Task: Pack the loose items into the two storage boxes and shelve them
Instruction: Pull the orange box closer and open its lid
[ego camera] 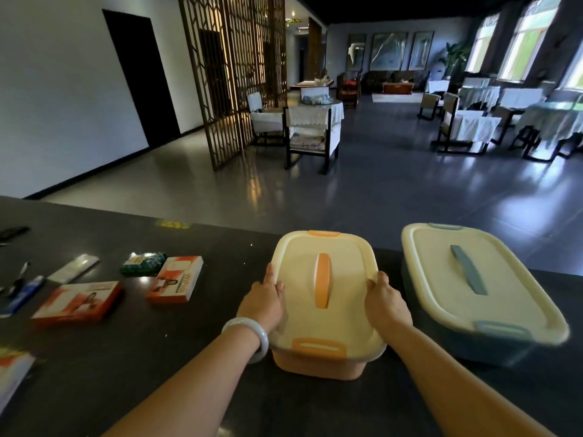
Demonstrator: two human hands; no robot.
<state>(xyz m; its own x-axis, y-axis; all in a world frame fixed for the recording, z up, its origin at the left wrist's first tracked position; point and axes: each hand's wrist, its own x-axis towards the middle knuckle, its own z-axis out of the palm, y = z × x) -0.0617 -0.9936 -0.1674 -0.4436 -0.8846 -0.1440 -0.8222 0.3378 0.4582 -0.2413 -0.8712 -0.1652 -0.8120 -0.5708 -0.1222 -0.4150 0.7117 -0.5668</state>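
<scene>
While both hands sit on the two long sides of the cream plastic lid (325,279) of the orange plastic storage box (318,362), the step in hand looks like getting that lid off so packing can begin. The left hand (263,302) grips the lid's left edge, its fingers (270,275) curled over the rim and lying close together; the right hand (385,302) mirrors it on the right edge, fingers bent over the rim in the same way. To do this well, the orange clips at the near end (318,346) and the far end (321,234) probably need freeing first, since lifting by the sides against fastened clips would drag the whole box up. Whether they are latched cannot be told. An even, level lift with both hands should keep the lid from jamming on one corner, and it wants setting down somewhere off the loose items.

This box stands on the dark stone-like bench (126,373) straight in front of the person, near its far edge. It is a rounded rectangular tub with a pale cream lid and a flat orange carry handle (322,280) lying along the lid's middle. Just beside it on the right, apart from it, stands the larger blue-grey plastic storage box (473,345), lidded in cream with a blue handle. Well to the left lie the things not yet packed: two orange-and-white cardboard cartons (175,279), a small green packet (143,263) and a blue tube (22,294).
</scene>
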